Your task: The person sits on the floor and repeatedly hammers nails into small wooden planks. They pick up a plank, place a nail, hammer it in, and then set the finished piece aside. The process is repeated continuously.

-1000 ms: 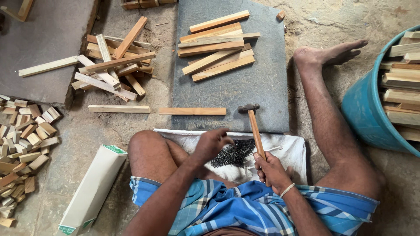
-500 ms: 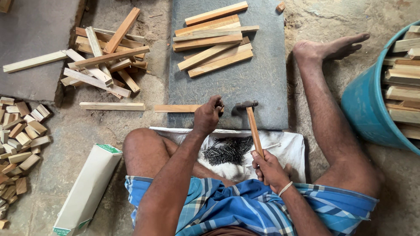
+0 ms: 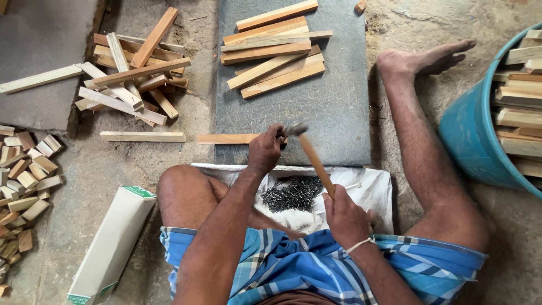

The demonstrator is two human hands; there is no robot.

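Left hand (image 3: 265, 149) pinched narrow on the thin pale wooden strip (image 3: 226, 138) over the grey stone slab (image 3: 339, 107), right hand (image 3: 344, 217) gripping the wooden-handled hammer (image 3: 310, 155), dark nail pile (image 3: 293, 194) between the knees

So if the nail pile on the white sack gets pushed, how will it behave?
The nail pile is loose and thin, so it would likely scatter and roll. The white sack looks limp and wrinkled; it would probably bunch up, not slide flat.

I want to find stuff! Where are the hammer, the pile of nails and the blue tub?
hammer (image 3: 314, 160), head view, middle of its wooden handle.
pile of nails (image 3: 293, 194), head view, centre of the dark heap.
blue tub (image 3: 471, 141), head view, its outer wall.
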